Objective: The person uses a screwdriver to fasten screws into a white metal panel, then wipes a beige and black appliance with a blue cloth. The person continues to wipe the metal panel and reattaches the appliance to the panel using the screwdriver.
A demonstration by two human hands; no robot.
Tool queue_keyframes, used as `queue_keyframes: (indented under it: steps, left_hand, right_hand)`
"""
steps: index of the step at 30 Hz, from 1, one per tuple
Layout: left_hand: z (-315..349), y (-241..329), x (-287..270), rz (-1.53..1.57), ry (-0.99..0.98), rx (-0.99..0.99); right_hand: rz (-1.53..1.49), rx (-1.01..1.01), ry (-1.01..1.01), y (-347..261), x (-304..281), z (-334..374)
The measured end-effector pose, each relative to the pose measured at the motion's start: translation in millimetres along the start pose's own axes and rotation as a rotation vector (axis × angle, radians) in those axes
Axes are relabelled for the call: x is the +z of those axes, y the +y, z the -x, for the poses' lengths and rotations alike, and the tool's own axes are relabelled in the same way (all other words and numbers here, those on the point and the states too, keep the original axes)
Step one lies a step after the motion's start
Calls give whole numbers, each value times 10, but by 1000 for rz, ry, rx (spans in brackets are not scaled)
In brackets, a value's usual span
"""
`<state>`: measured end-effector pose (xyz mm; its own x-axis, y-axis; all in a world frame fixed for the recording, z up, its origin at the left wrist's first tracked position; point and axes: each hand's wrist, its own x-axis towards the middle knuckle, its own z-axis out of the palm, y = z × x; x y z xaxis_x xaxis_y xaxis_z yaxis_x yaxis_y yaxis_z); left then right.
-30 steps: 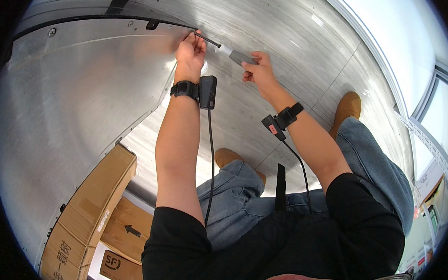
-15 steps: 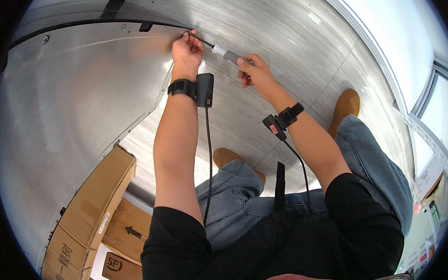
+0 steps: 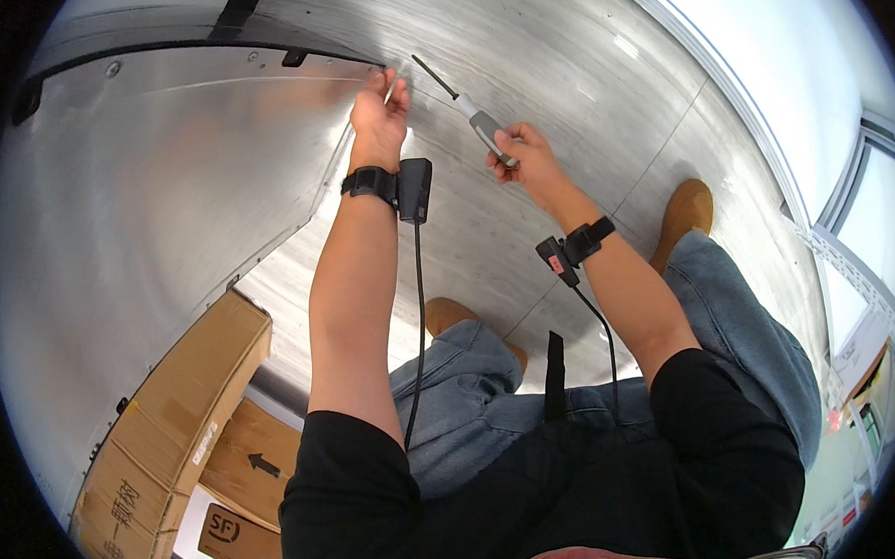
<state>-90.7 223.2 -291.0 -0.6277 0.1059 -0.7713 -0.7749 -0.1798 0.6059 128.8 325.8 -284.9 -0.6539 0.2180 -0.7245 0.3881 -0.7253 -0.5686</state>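
Observation:
A large silver metal panel (image 3: pixel 203 180) with a dark top edge and screws along it fills the left side. At its far right corner is my left hand (image 3: pixel 380 113), fingers curled close together. What they pinch, if anything, is too small to make out. My right hand (image 3: pixel 524 156), to the right of the panel, is closed round the grey handle of a screwdriver (image 3: pixel 483 126). Its thin dark shaft points up and left. The tip is in the air, apart from the panel and from my left hand.
Cardboard boxes (image 3: pixel 165 432) stand at the lower left against the panel. Grey wood-look floor (image 3: pixel 558 65) stretches around my brown shoes (image 3: pixel 686 214). A white cabinet or wall edge (image 3: pixel 759 86) curves along the right. Cables (image 3: pixel 418 311) hang from black devices strapped to both wrists.
The screwdriver has drawn away from the panel corner and my left fingers, moving right and slightly toward me. My left hand has stayed by the corner, shifted a little.

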Motion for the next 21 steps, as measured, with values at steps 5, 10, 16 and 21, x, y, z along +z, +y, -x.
queue_keyframes:
  steps: [5,10,16,21]
  left_hand:
    - [326,-52,57,-200,-239,-73]
    - [829,-2,154,-378,-327,87]
    - [1295,339,305,-587,-310,341]
    - [2021,723,137,-532,-303,308]
  right_hand:
    - [-41,-9,-82,-33,106,37]
    - [39,-98,-145,-127,408,112]
    - [141,-162,-335,-594,850,411]
    - [150,-113,-349,-859,1223,862]
